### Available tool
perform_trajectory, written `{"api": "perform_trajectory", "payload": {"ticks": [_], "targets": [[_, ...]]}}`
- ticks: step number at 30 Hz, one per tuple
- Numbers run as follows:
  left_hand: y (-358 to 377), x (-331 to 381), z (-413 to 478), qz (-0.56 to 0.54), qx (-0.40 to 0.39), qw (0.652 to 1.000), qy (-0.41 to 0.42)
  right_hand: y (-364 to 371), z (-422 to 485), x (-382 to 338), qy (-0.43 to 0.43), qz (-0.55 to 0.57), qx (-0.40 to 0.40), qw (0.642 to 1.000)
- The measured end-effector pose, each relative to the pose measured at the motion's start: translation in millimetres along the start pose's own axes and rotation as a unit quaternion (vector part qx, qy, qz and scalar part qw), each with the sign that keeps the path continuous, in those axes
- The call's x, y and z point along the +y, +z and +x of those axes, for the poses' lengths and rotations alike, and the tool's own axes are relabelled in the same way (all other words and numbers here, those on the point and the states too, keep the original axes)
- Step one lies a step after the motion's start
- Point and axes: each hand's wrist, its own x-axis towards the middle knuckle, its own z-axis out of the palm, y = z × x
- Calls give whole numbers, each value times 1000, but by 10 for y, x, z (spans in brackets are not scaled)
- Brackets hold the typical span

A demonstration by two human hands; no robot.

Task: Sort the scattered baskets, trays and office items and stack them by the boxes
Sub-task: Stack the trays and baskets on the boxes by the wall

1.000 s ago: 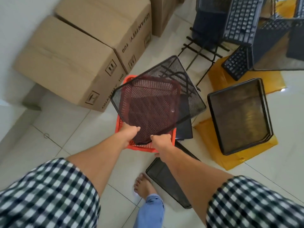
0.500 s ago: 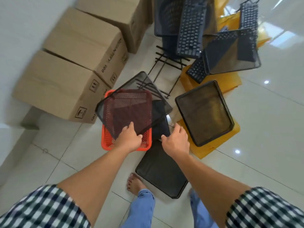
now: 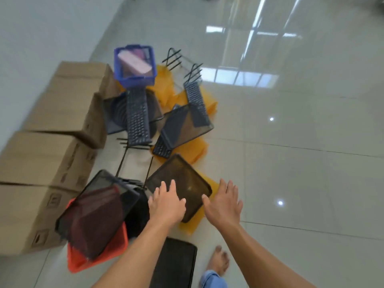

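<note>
Both hands are empty with fingers spread: the left hand is over the near edge of a dark mesh tray, the right hand just beside its right corner. The tray lies tilted on yellow folders, apart from the boxes. The step in hand looks like reaching for this tray; blur hides whether the left fingers touch it. Next, each hand needs to close on an opposite rim, lift, and carry the tray to the mesh tray resting on the red basket.
</note>
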Motion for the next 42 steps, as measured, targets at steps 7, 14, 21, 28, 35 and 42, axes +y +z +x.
{"api": "perform_trajectory", "payload": {"ticks": [7,14,21,28,35,42], "targets": [[-492,1629,-277,62,52,992,99,-1339,210,806,50,65,50,995],[-681,3183,-483,132,85,963,221,-2259,411,1588,128,161,123,971],[-582,4492,-562,144,90,933,316,-2925,747,2364,195,219,186,938],[-411,5866,-154,186,63,904,380,-3655,1499,3170,262,245,225,906],[-290,7243,138,234,32,865,443,-4388,2094,3907,323,273,259,868],[250,8756,-10,266,16,815,514,-4970,2515,5004,382,303,288,824]]}}
